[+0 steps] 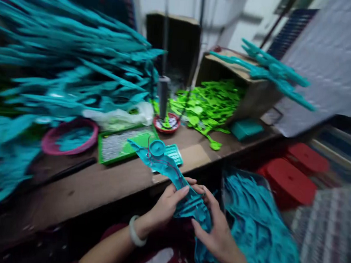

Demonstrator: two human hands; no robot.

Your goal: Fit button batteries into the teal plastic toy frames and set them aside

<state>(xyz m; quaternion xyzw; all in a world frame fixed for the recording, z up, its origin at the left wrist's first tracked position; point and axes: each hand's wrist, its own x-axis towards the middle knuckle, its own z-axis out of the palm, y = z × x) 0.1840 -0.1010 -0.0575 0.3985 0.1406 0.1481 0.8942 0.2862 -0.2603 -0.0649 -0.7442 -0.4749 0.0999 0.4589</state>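
Observation:
A long, curved teal plastic shell half (167, 169) is held over my lap, tilted with its far end toward the bench. It has a round disc near that end, and thin reddish wires run along its inside. My left hand (169, 201), with a pale bangle at the wrist, grips it around the middle, thumb on top. My right hand (218, 232) holds the near end between thumb and fingers, the thumb spread well away from the fingertips. More teal plastic hangs below at my lap; whether it joins the held piece I cannot tell.
Teal parts (78, 56) are piled high at left, beside a pink basket (68, 152) and a green tray (126, 144) of small silvery pieces. Lime-green parts (213, 104) spill from a cardboard box (259, 97). A tub of teal parts (259, 225) and red stools (289, 181) stand at right.

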